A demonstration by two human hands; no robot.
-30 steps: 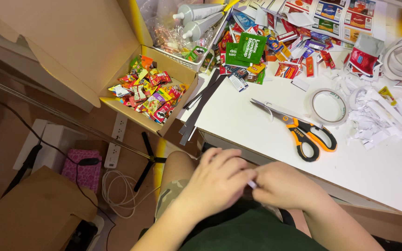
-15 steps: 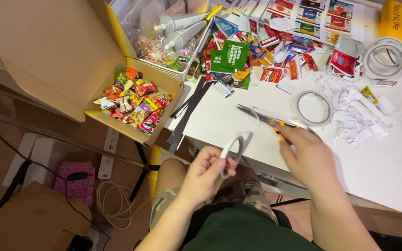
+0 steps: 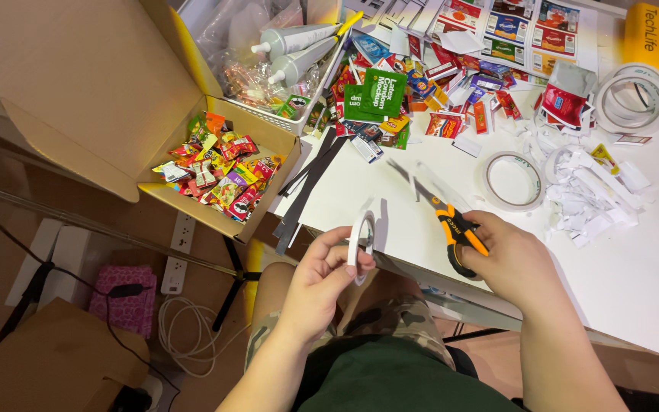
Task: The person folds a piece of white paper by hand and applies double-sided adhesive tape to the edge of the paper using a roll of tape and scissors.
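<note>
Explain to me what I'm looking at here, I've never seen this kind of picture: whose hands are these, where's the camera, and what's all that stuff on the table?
There is no machine here: the picture comes from a camera worn on a person's head, looking down at their own two bare hands and lap. The left hand holds a small roll of white tape upright between thumb and fingers. The right hand grips orange-and-black scissors, blades pointing away over the white table. On the table lie another tape roll, a heap of white paper scraps, many small colourful printed packets and dark strips hanging over the edge. To the left, an open cardboard box holds more small colourful packets.
</note>
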